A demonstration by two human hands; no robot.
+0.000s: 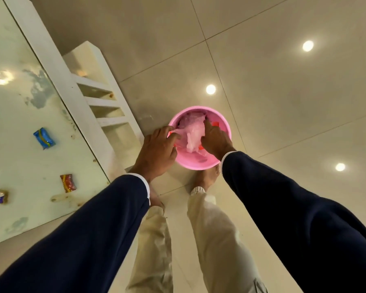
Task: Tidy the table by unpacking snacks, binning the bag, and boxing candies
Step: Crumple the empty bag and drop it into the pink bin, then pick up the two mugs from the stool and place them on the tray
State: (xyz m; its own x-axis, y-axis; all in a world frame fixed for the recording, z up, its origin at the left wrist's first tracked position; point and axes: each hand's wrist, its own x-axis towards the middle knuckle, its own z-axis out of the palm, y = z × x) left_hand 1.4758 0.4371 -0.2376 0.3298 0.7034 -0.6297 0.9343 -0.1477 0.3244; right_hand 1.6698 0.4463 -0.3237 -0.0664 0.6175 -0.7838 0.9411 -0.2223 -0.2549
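Step in hand: I read this as the bag-binning step, and I'm right over the round pink plastic bin on the tiled floor.
Bag: the crumpled clear plastic bag sits inside the bin, bunched up and rising close to the rim, so I judge it needs pressing down to stay put.
Left hand: my left hand hangs over the near-left rim, palm down, fingers curled onto the bag's left edge; it looks like a loose pinch on the plastic, though the fingertips are partly hidden.
Right hand: my right hand reaches in from the right, index finger stretched forward and pushing into the bag; the other fingers fold under, and I can't tell if they grip anything.
Why two hands: light film springs back, so one side holds while the other pokes it deeper, I'd say.
Arms: both dark blue sleeves stretch straight down and forward, wrists bent over the bin.
Table: the glass-topped white table lies to my left, well apart from the bin.
Snacks: a blue wrapped snack, a red and yellow wrapped snack and a small purple wrapped candy lie on the glass, spread apart.
Left to do: boxing the candies; no box shows here.
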